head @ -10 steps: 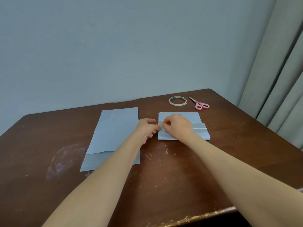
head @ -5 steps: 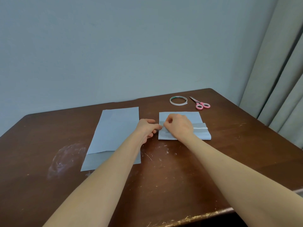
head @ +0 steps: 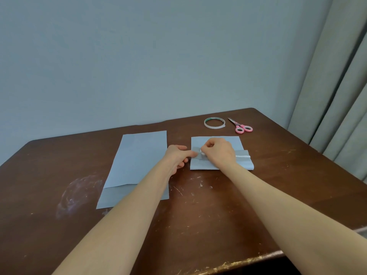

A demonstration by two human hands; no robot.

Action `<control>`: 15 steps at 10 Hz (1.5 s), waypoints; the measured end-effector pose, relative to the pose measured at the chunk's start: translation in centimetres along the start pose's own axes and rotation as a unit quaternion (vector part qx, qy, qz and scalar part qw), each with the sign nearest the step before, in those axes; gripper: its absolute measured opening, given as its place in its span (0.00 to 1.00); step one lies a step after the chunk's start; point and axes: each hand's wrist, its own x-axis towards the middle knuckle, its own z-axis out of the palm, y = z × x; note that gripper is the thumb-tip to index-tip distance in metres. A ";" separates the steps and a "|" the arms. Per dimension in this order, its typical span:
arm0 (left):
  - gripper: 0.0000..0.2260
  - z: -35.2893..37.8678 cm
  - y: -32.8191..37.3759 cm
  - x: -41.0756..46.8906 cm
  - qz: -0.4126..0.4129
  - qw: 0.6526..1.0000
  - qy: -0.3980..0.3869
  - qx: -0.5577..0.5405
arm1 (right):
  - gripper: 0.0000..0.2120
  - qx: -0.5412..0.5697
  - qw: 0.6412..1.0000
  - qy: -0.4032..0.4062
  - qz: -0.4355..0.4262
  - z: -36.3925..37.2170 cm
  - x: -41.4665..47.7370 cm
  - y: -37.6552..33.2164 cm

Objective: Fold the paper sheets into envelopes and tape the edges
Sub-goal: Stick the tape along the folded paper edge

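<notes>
**Pinching the tape end on the folded sheet**

Pinched between the curled thumb and forefinger of my right hand [head: 218,153] was a white bit that I took for the near end of the thin white strip of tape [head: 242,156]. That strip ran toward three o'clock along the flap of the pale blue folded paper sheet [head: 239,143]. My left hand [head: 177,157] reached in from nine o'clock. Its forefinger tip lay at the sheet's left edge and the other fingers were curled under; whether it nipped the edge or only pressed it, I could not tell.

The folded sheet lay flat on the dark brown wooden table [head: 208,215], at about one o'clock from the table's middle. I judged it light and limp, apt to slide on the wood and to crease wherever it was squeezed. It was better pinned flat at an edge or corner than lifted. The tape looked thin and likely to curl back and stick to itself, so I thought it best taken only by its very end.

At nine o'clock from the folded sheet lay a flat pale blue paper sheet [head: 139,155], its near end partly under my left forearm. A white ring of tape [head: 214,123] sat at twelve o'clock and pink-handled scissors [head: 241,128] at one o'clock.

My right hand hid most of the strip and the middle of the flap, so I could not see how far the tape was stuck down. The pinch itself was too small to make out.
</notes>
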 end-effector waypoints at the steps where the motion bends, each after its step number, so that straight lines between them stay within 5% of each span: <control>1: 0.26 0.1 0.0 -0.1 0.005 1.000 -0.001 0.006 | 0.06 -0.001 1.000 -0.006 0.000 0.0 -0.1 -0.1; 5: 0.25 0.1 0.1 0.1 -0.011 1.000 0.010 0.022 | 0.06 0.187 0.977 0.040 0.095 -1.9 -0.1 0.7; 6: 0.24 0.2 0.2 -0.1 -0.014 1.000 0.012 0.021 | 0.06 0.320 0.929 0.057 0.175 -2.8 0.2 0.8; 7: 0.24 0.3 0.3 -0.2 -0.014 1.000 0.016 0.021 | 0.14 0.500 0.834 0.037 0.229 -4.0 0.7 1.1; 8: 0.23 0.4 0.4 -0.5 -0.016 0.999 0.025 0.026 | 0.27 0.504 0.815 0.060 0.281 -5.3 1.1 1.8; 9: 0.23 0.6 0.5 -0.7 -0.016 0.999 0.037 0.031 | 0.28 0.447 0.854 0.091 0.249 -6.4 1.1 2.6; 10: 0.23 0.8 0.6 -0.8 -0.019 0.998 0.048 0.036 | 0.19 0.618 0.744 0.146 0.207 -8.1 0.5 3.3; 12: 0.24 1.0 0.7 -0.8 -0.029 0.997 0.059 0.041 | 0.09 0.440 0.830 0.294 0.174 -10.3 0.7 4.4; 15: 0.24 1.4 0.8 -1.2 -0.029 0.996 0.077 0.022 | 0.07 0.326 0.897 0.277 0.111 -11.3 -0.3 5.6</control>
